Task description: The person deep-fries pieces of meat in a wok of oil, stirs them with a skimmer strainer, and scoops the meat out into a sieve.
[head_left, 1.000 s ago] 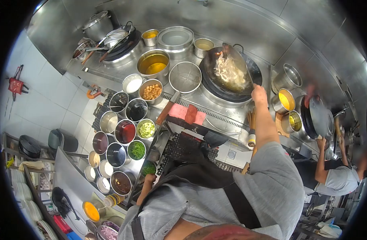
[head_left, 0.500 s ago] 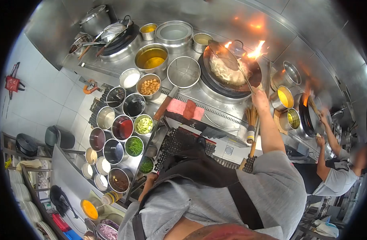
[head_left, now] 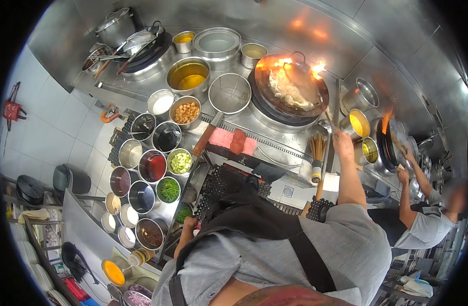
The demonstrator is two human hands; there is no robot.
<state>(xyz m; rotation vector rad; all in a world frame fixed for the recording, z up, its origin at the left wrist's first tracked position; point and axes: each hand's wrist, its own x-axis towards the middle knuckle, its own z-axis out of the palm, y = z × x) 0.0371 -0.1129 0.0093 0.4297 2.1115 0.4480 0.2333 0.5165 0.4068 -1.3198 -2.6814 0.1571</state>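
Note:
My right hand (head_left: pixel 342 143) is closed around the handle of a long-handled wok ladle (head_left: pixel 330 118), at the near right rim of the wok. The ladle's head is blurred over the food. The wok (head_left: pixel 319 94) sits on a burner with pale, strip-like food (head_left: pixel 287 91) inside, and flames (head_left: pixel 318 67) rise along its far rim. Low by my side, my left hand (head_left: pixel 191 222) is curled near the edge of the steel cart; what it grips is hidden. Beside it is a container of chopped greens (head_left: pixel 183 212).
Steel pots of sauces and cut vegetables (head_left: pixel 169 189) crowd the cart at left. A wire strainer (head_left: pixel 230 93) and a pot of oil (head_left: pixel 188 76) stand left of the wok. A bamboo brush (head_left: pixel 316 153) lies near the front edge. At right, a co-worker (head_left: pixel 422 219) handles another flaming wok.
My right hand has moved down and slightly right, drawing the ladle's handle toward the wok's near right rim. Flames now spread along the far rim. The left hand has shifted slightly.

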